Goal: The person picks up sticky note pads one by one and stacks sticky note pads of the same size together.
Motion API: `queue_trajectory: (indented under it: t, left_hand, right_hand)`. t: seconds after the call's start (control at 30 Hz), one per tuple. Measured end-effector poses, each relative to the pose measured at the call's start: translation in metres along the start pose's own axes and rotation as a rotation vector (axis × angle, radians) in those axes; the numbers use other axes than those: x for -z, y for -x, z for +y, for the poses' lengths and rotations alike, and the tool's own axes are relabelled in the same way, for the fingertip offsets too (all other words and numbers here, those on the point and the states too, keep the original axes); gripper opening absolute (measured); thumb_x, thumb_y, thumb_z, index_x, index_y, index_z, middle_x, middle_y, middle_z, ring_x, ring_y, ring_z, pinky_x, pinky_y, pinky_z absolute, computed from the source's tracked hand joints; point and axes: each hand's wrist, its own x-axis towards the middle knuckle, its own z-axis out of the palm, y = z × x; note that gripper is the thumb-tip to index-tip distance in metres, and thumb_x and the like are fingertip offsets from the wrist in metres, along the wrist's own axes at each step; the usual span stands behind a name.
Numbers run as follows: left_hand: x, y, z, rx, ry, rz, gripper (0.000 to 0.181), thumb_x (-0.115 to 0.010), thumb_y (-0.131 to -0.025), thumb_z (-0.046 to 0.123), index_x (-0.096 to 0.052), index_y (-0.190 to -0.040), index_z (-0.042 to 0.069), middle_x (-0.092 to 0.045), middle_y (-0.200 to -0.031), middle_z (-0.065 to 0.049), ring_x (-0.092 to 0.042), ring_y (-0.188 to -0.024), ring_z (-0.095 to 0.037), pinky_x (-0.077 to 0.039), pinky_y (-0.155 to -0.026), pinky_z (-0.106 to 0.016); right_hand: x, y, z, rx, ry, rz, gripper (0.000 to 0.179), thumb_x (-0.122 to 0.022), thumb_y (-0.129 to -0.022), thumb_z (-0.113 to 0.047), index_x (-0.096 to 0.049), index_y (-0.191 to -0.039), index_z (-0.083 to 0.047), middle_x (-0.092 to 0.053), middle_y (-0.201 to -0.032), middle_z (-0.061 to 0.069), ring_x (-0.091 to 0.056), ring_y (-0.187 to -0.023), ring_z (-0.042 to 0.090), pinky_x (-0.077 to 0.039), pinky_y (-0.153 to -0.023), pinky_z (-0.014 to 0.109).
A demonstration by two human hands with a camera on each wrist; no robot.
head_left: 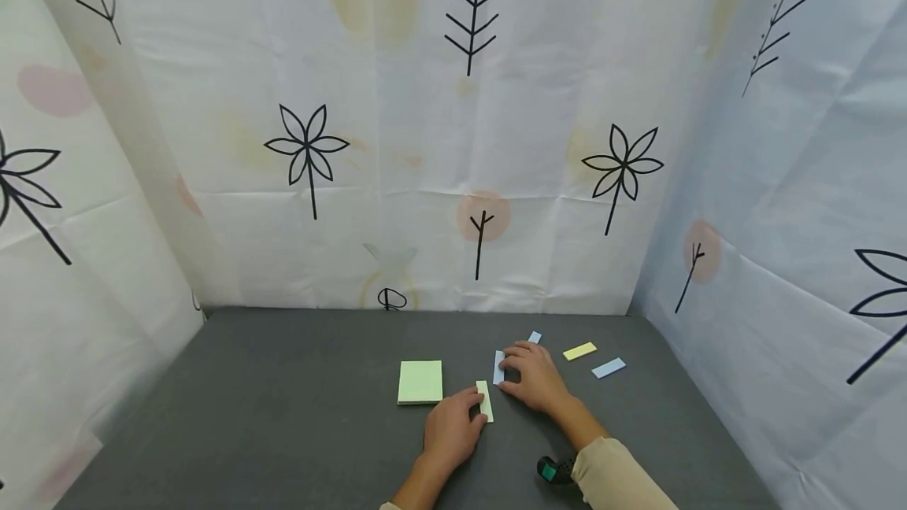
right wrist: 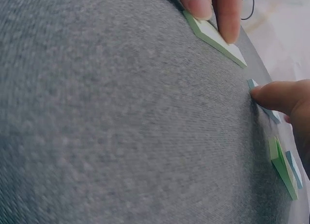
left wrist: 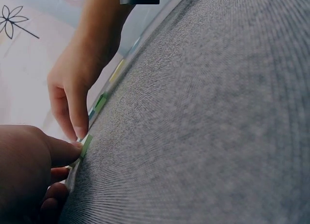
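Pinching a pale green strip [head_left: 485, 404] on the grey table [head_left: 283, 400] between the partly curled thumb and fingers of the left hand [head_left: 451, 427]. Likewise gripping a light blue strip [head_left: 497, 373], just beyond and to the right, between bent thumb and fingers of the right hand [head_left: 533, 378]. Having a square green pad [head_left: 420, 382] just beside the left hand, on its left. Facing a yellow strip [head_left: 579, 351] and a second blue strip [head_left: 608, 368], lying apart, right of the right hand.
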Motion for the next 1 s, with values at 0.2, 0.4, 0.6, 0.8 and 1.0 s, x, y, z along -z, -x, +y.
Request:
queue_trajectory:
  t: [0.2,0.4,0.6,0.8,1.0]
  left_hand:
    - [0.0,0.001,0.0,-0.002,-0.001,-0.002,0.03,-0.077,-0.08,0.02,-0.075,-0.108,0.014,-0.068,-0.118,0.002,-0.065,-0.104,-0.023,-0.051,-0.082,-0.043]
    - [0.0,0.0,0.0,-0.005,-0.005,0.004,0.029,-0.078,-0.079,0.02,-0.076,-0.108,0.014,-0.069,-0.117,0.002,-0.066,-0.102,-0.024,-0.051,-0.081,-0.043]
    - [-0.002,0.001,0.0,-0.007,0.001,0.032,0.029,-0.078,-0.078,0.019,-0.076,-0.107,0.015,-0.069,-0.116,0.002,-0.066,-0.102,-0.023,-0.051,-0.08,-0.042]
    - [-0.003,0.002,-0.001,-0.009,-0.004,0.027,0.029,-0.077,-0.079,0.02,-0.076,-0.107,0.015,-0.069,-0.116,0.003,-0.066,-0.101,-0.023,-0.051,-0.08,-0.043]
    - [-0.002,0.001,0.0,-0.006,0.003,0.024,0.029,-0.077,-0.079,0.019,-0.076,-0.108,0.015,-0.069,-0.117,0.002,-0.066,-0.1,-0.024,-0.051,-0.079,-0.043]
  right_hand:
    - [-0.002,0.0,-0.001,0.064,-0.014,0.007,0.025,-0.082,-0.077,-0.025,-0.074,-0.098,-0.013,-0.069,-0.111,0.006,-0.057,-0.112,0.03,-0.04,-0.094,0.057]
    - [-0.003,-0.001,0.003,0.16,0.038,0.027,0.023,-0.081,-0.078,-0.03,-0.075,-0.094,-0.015,-0.07,-0.104,0.002,-0.058,-0.109,0.028,-0.04,-0.095,0.053]
    - [-0.004,-0.002,0.003,0.366,0.109,0.152,0.015,-0.083,-0.075,-0.023,-0.072,-0.081,-0.016,-0.068,-0.085,-0.003,-0.062,-0.092,0.023,-0.047,-0.085,0.048]
    - [-0.009,-0.001,0.005,0.34,0.058,0.172,0.014,-0.083,-0.075,-0.02,-0.072,-0.082,-0.015,-0.068,-0.085,-0.003,-0.062,-0.09,0.022,-0.046,-0.085,0.047]
    - [-0.014,-0.001,0.008,0.283,0.009,0.169,0.01,-0.081,-0.078,-0.019,-0.074,-0.084,-0.015,-0.069,-0.087,-0.004,-0.061,-0.091,0.02,-0.046,-0.083,0.048]
